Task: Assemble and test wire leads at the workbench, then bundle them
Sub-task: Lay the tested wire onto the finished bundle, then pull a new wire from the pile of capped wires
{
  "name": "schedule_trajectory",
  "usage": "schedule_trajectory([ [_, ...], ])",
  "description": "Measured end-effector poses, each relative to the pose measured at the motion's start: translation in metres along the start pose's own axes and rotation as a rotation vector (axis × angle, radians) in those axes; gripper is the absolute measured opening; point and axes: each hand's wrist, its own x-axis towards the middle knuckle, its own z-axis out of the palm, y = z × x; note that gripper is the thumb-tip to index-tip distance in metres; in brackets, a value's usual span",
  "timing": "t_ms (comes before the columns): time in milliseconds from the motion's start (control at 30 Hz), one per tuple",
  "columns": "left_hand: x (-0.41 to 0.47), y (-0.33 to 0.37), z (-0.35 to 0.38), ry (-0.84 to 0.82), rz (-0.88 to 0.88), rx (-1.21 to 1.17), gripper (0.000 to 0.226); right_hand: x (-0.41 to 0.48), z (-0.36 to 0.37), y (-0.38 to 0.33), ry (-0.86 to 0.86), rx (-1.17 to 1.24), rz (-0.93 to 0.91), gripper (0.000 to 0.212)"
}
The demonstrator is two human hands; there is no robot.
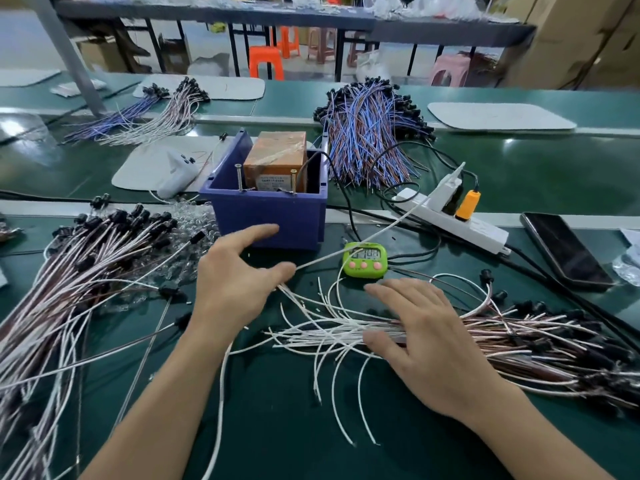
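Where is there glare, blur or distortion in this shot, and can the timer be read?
Head view: light glares off the green bench at far left; the wide lens bows the bench edges; the background stools are soft; the timer digits are too blurred to read.

Left hand [235, 289], right hand [433, 344] bare; fingers [398, 289] slim. Left forearm [166, 393], right forearm [519, 427] bare to frame edge.

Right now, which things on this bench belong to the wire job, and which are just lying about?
Part of the job: single white wire pinched by the left hand; wire pile under the right hand; second pile at the left; blue box, probably the tester.
Apparently lying about: phone, green timer, orange stools.
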Motion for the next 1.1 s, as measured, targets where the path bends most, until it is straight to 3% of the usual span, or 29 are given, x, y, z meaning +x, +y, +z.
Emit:
schedule_trajectory([
  [100,0.004,0.007,-0.015,0.026,-0.011,-0.378,0.036,0.021,-0.003,-0.027,0.051,0.093,0.009,0.055],
  [167,0.012,0.008,-0.026,0.109,-0.097,-0.501,0.016,0.042,-0.002,-0.047,0.045,0.17,-0.003,0.045],
  [233,0.02,0.004,-0.038,0.167,-0.236,-0.369,0.006,0.065,0.002,-0.073,0.037,0.251,-0.035,0.034],
  [333,0.029,-0.006,-0.06,0.177,-0.306,0.104,0.018,0.1,0.015,-0.118,-0.057,0.411,-0.083,0.022],
  [400,0.03,-0.009,-0.078,0.221,-0.299,0.389,0.021,0.122,0.03,-0.147,-0.148,0.452,-0.123,0.025],
  [500,0.031,-0.022,-0.109,0.233,-0.272,0.699,0.008,0.152,0.052,-0.186,-0.27,0.411,-0.198,0.042],
  [567,0.028,-0.036,-0.129,0.174,-0.302,0.814,0.027,0.17,0.063,-0.206,-0.299,0.343,-0.251,0.05],
  [633,0.025,-0.052,-0.146,0.077,-0.335,0.826,0.043,0.187,0.072,-0.222,-0.316,0.256,-0.31,0.047],
  [767,0.017,-0.073,-0.162,-0.072,-0.278,0.603,0.05,0.209,0.089,-0.239,-0.384,0.118,-0.39,0.035],
  [933,0.0,-0.089,-0.171,0.039,-0.118,0.417,0.046,0.21,0.081,-0.232,-0.228,0.167,-0.407,0.027],
  [1033,-0.01,-0.095,-0.171,-0.074,-0.109,0.502,0.026,0.199,0.068,-0.226,-0.47,0.095,-0.407,0.012],
  [1100,-0.014,-0.095,-0.165,-0.06,-0.096,0.546,0.016,0.184,0.067,-0.226,-0.564,-0.04,-0.449,0.01],
])
